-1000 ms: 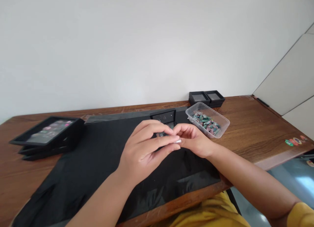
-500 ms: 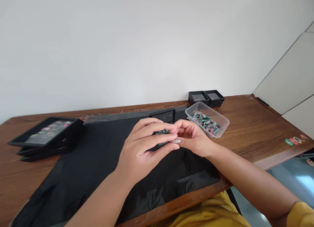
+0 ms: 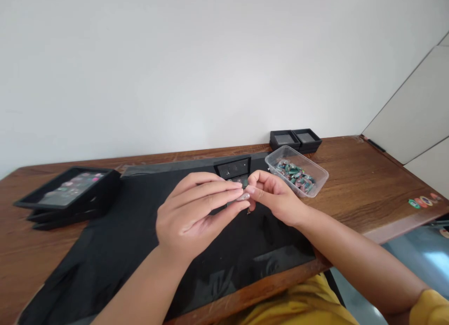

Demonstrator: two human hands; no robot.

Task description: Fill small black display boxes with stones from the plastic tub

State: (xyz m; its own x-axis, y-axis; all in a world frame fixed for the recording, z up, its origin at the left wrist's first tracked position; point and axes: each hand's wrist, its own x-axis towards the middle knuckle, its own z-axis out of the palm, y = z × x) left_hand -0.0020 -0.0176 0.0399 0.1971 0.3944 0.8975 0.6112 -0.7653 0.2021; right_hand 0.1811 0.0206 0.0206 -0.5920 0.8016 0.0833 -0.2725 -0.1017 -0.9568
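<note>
A small black box (image 3: pixel 234 181), held up between both hands' fingertips above the black mat at the middle of the bench, mostly hidden by the fingers (image 3: pixel 224 188).

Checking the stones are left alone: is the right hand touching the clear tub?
Apart. The head view shows a strip of black mat between the right hand and the clear tub.

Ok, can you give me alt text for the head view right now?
Two bare hands meet over a black mat on a wooden table: the left hand and right hand pinch a small item between their fingertips, too hidden to identify. A clear tub of green and pink stones sits beside the right hand; black display trays lie far left.
</note>
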